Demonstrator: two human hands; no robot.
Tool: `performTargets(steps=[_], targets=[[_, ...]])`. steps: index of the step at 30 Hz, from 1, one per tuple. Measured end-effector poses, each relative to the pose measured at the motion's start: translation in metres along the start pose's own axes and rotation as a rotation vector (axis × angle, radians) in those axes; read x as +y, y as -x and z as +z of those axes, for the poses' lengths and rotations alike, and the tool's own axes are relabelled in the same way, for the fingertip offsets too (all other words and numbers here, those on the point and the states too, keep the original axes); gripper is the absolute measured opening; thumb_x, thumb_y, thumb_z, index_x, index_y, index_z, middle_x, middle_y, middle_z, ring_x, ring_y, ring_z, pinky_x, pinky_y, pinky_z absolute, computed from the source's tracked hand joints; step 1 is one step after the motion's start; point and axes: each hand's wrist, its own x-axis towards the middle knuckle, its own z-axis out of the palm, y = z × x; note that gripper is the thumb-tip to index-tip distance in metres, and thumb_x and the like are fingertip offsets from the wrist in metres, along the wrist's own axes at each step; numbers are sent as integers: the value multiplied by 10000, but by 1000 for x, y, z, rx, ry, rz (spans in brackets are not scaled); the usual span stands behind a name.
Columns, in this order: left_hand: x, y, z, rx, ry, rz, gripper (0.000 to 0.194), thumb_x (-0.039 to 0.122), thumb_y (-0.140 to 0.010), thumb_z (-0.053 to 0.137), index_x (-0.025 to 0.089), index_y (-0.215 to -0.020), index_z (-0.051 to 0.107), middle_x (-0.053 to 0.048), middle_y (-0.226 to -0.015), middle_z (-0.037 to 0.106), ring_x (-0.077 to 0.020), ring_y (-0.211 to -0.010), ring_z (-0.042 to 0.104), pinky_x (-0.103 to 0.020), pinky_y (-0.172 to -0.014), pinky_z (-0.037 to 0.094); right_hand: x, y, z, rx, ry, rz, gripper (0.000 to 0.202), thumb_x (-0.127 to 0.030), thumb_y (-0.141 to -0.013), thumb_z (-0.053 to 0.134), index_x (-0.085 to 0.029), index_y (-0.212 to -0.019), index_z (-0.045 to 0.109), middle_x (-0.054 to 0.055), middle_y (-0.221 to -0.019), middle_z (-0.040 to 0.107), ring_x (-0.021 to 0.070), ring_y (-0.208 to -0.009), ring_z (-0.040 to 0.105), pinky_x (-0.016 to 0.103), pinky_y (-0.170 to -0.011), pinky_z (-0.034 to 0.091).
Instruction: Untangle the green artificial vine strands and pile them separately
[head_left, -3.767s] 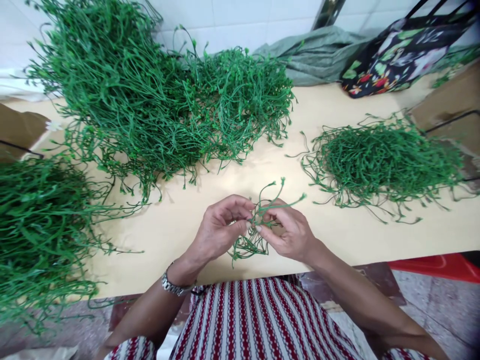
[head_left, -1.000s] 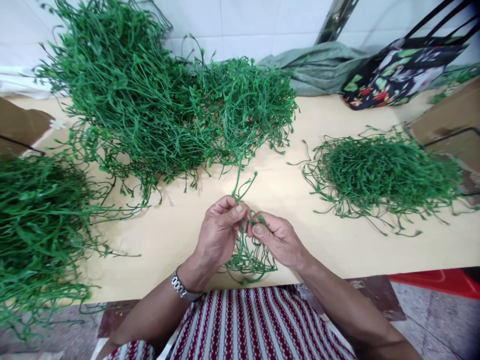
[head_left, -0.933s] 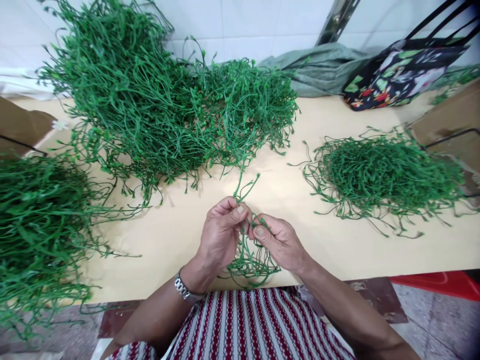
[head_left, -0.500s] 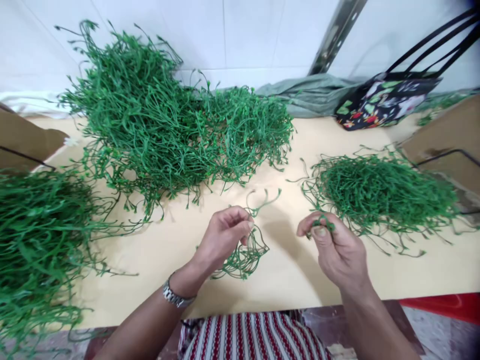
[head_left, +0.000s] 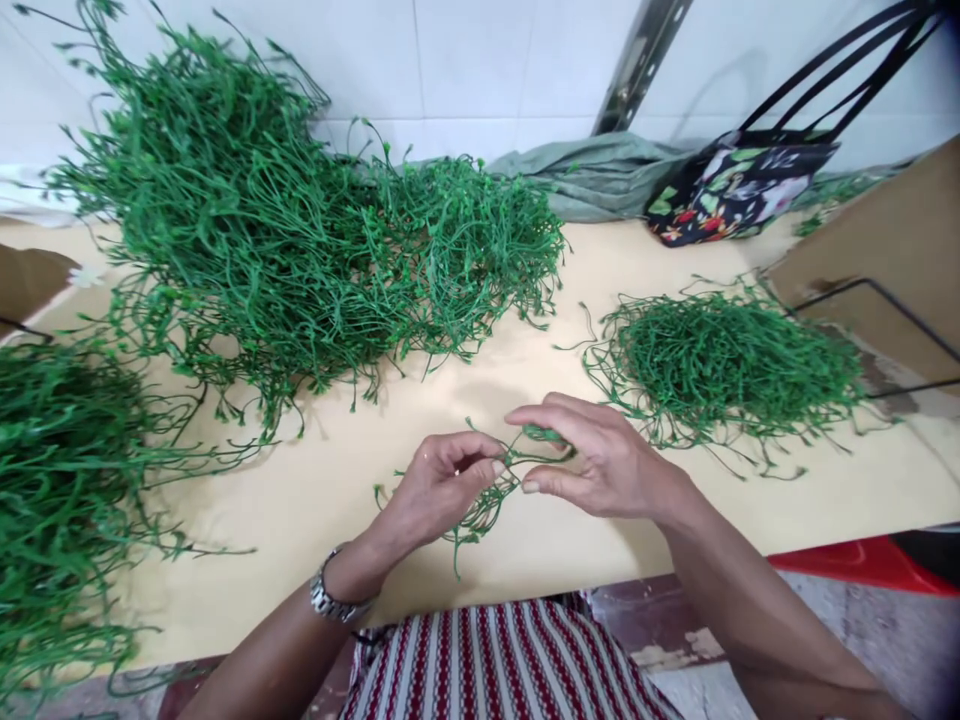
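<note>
Thin green stems with small bud-like tips, plastic-looking, are gathered in a loose bunch [head_left: 480,515] at the front of the table. My left hand [head_left: 442,485] pinches this bunch between thumb and forefinger, the stems hanging below and behind the fingers. Close on its right, my right hand [head_left: 600,455] reaches over with thumb and forefinger apart around a few of the stems. A small green piece [head_left: 544,434] is tucked beneath its curled fingers, partly hidden by them. The two hands' fingertips almost meet.
A tall heap of green stems [head_left: 247,220] stands against the tiled wall. Another heap [head_left: 60,480] lies at left, and a flatter pile [head_left: 742,365] at right. Beyond are a flowered bag [head_left: 739,190], grey-green cloth [head_left: 592,175] and a cardboard box [head_left: 885,250].
My right hand has moved left to the bunch in my left hand, and its thumb and forefinger have parted. My left hand keeps its pinch. The whole view has shifted slightly.
</note>
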Motion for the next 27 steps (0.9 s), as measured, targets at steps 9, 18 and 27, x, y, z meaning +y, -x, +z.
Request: performTargets(steps=[9,18,27], targets=[[-2,1,2,-48,-116,81,168,225,-751,558,119,-644,635,6,-536,489,-82,-504,372,-199,-467,314,11,4,26,-41,-128,-87,204,-342,-869,470,-161,-815,548,7,-651,472,118,-605,425,234,-536,327],[16,9,-21,27,-440,241,207,148,-745,510,143,-579,634,-5,-496,519,-95,-464,416,-204,-451,314,10,27,10,-29,13,-19,266,-278,-920,322,-185,-697,434,-9,-597,411,106,-521,382,233,-488,279],[15,-1,-18,49,-334,128,149,198,-740,562,136,-631,643,0,-530,529,-90,-503,429,-196,-464,319,59,45,-79,356,708,361,357,-380,-867,455,-96,-704,596,118,-805,590,171,-833,543,312,-617,332]])
